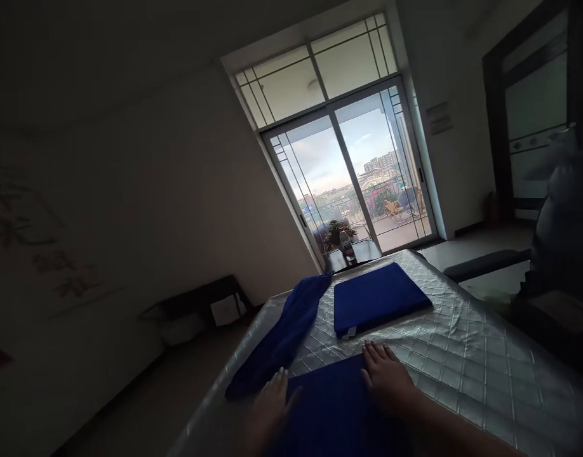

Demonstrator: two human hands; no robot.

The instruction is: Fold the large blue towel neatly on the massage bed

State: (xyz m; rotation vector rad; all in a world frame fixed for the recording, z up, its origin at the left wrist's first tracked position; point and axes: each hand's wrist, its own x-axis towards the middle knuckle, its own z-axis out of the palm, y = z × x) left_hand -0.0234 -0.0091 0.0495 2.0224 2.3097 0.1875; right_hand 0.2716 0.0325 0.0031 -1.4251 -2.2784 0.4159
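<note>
A blue cloth (327, 406) lies folded on the quilted silver table cover (482, 374) right in front of me. My left hand (270, 406) rests at its left edge, fingers stretched forward and thumb apart. Flat on the cloth's far right corner is my right hand (387, 374), its fingers extended. Beyond them sits a neatly folded blue cloth (380, 298) with a small white tag at its near left corner. A loose, crumpled blue cloth (286, 336) stretches along the table's left side. The near end of the cloth under my hands is dark and partly out of frame.
A small table with a plastic bottle (347, 246) and a flower pot (336, 233) stands past the far end, before sliding glass doors (348, 171). At the left wall is a low dark shelf (201, 304). Dark seating (565, 222) is at the right.
</note>
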